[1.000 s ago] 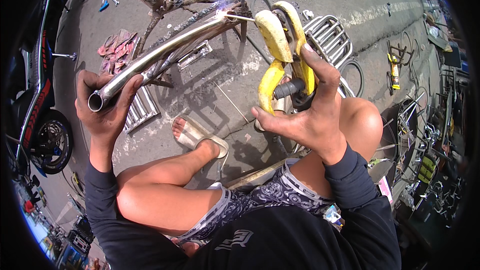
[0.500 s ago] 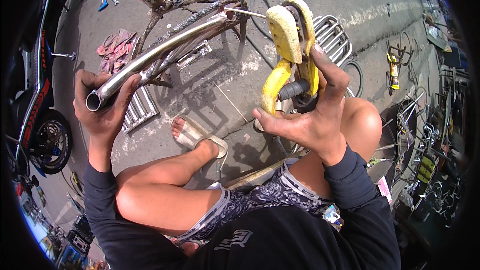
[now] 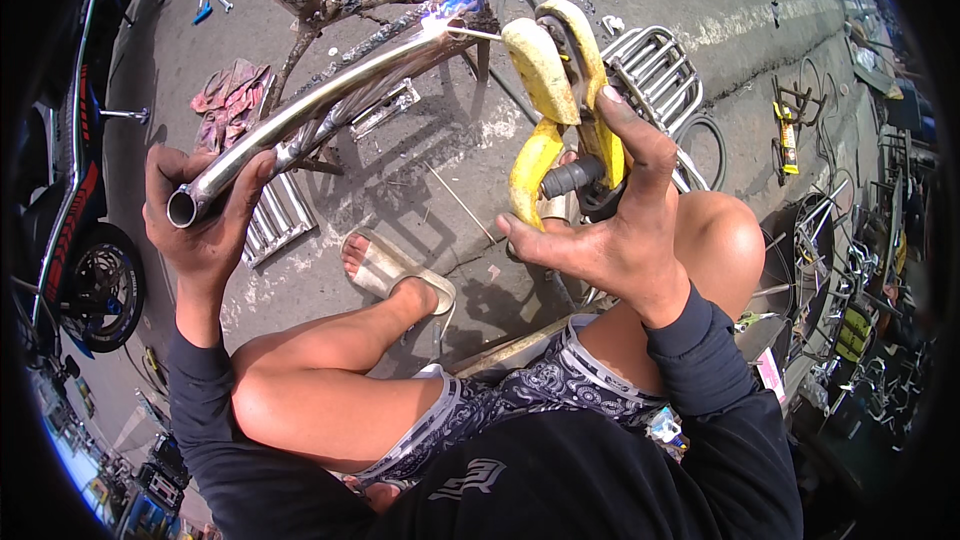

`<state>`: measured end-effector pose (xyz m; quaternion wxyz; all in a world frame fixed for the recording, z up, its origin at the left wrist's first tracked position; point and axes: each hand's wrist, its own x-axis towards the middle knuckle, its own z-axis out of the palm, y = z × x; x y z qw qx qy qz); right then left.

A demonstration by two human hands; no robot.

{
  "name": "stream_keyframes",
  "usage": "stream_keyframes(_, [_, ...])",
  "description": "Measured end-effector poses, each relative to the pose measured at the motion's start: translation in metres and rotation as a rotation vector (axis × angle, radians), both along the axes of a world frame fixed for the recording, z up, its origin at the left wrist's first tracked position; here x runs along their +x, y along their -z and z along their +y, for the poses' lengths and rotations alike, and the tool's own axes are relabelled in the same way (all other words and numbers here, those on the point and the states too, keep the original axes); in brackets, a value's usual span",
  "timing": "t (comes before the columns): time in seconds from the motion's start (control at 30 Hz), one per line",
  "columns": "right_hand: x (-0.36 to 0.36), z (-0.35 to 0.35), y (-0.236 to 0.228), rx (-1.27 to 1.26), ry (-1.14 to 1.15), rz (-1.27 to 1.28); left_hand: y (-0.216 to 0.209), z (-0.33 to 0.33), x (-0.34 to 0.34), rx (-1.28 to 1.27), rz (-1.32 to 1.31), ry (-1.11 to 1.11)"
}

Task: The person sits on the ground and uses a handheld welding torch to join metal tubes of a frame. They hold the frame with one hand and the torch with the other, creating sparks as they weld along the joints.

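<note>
Electrode holder (image 3: 555,100) is bright yellow with a black grip, pretty scuffed. The pipe (image 3: 300,125) is shiny silver, and the arc (image 3: 455,5) at its far end glows blue-white. Shorts (image 3: 520,400) are black with a white paisley print, sleeves dark navy. Reddish-pink gloves (image 3: 225,100) lie on the grey concrete ground (image 3: 400,190).

Single head-worn fisheye view, looking steeply down, close over lap and hands, pavement beyond
</note>
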<state>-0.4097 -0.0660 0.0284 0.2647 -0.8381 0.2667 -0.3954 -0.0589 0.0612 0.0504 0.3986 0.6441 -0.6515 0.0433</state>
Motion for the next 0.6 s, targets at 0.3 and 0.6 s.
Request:
stream_keyframes(0.3, [-0.0009,-0.0001,0.0017,0.038,-0.010,0.009,0.0010,0.0009,0.0003,-0.005,-0.004,-0.014])
stream_keyframes(0.6, [0.0009,-0.0015,0.0083,0.057,-0.018,-0.079,0.0024,0.0002,0.0027,-0.004,0.028,0.015])
